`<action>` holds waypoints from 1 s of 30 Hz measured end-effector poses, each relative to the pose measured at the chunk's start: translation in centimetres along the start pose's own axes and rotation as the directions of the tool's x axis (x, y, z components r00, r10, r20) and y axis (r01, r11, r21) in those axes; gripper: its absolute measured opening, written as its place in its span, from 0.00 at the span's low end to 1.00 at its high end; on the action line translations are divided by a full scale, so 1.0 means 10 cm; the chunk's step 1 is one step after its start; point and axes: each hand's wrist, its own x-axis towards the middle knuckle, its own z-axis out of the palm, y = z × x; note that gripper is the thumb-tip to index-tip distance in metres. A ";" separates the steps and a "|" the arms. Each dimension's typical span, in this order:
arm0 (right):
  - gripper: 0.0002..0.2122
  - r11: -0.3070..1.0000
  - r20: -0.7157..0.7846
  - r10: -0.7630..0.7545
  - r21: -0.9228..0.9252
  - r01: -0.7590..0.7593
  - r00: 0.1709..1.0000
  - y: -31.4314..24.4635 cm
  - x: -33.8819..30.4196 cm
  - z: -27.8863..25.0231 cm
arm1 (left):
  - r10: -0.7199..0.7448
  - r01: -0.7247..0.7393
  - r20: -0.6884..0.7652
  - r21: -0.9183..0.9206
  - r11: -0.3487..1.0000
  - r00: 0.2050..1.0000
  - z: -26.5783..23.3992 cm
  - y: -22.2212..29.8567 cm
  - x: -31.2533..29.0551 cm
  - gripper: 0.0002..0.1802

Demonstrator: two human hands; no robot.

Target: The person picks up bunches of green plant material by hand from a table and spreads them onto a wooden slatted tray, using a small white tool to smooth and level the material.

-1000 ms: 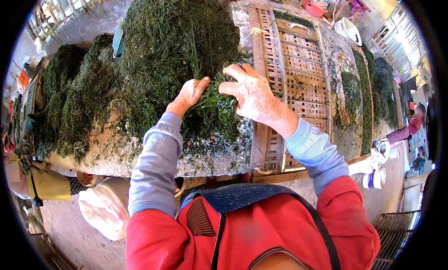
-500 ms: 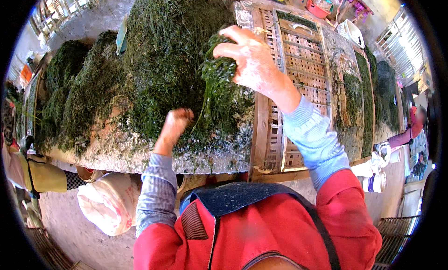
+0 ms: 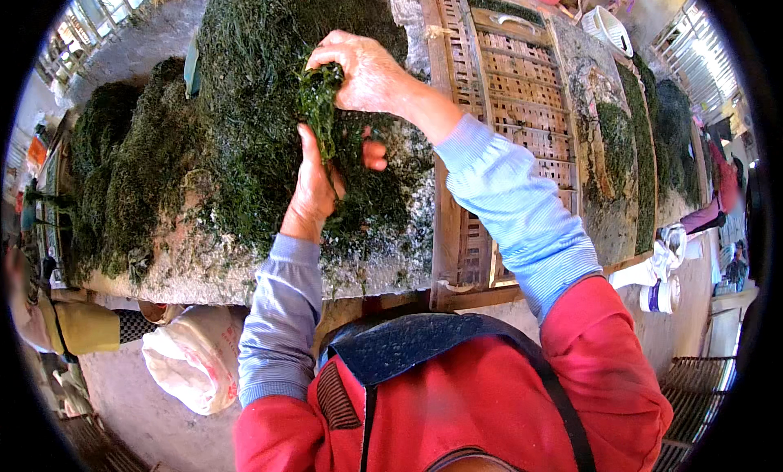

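Note:
Dark green wet seaweed (image 3: 253, 105) lies in a tall heap on the worktop in front of me. My right hand (image 3: 363, 72) is closed around a clump of seaweed (image 3: 320, 101), lifted above the heap, with strands hanging down. Just below it, my left hand (image 3: 314, 182) is open, thumb up and fingers apart. The dangling strands reach between its thumb and fingers; whether they touch the palm cannot be made out.
Right of the heap, a wooden frame with a slatted grid (image 3: 526, 113) lies on the worktop. More seaweed (image 3: 167, 162) is piled at left. A white sack (image 3: 192, 358) stands below the front edge. A white basket (image 3: 608, 30) sits at the far right, and a person (image 3: 722, 186) is beyond.
My right hand has moved left with its clump of seaweed. My left hand has risen slightly and opened from a closed shape, now under the hanging strands.

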 end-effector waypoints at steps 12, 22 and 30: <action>0.42 0.802 0.671 0.552 -0.266 -0.534 0.495 0.02 -1.63 1.27 | -0.036 0.089 -0.413 0.110 0.990 0.910 0.03 0.65 -0.01 0.17; 0.18 0.837 0.234 0.543 -0.076 -0.541 0.807 0.69 -1.82 1.73 | 0.532 -0.436 -0.392 0.312 0.844 0.750 0.82 1.99 0.06 0.25; 0.17 0.880 0.265 0.463 -0.024 -0.475 0.846 0.06 -1.83 0.69 | 0.102 -0.107 -0.354 0.004 0.994 0.930 -0.48 1.14 0.12 0.09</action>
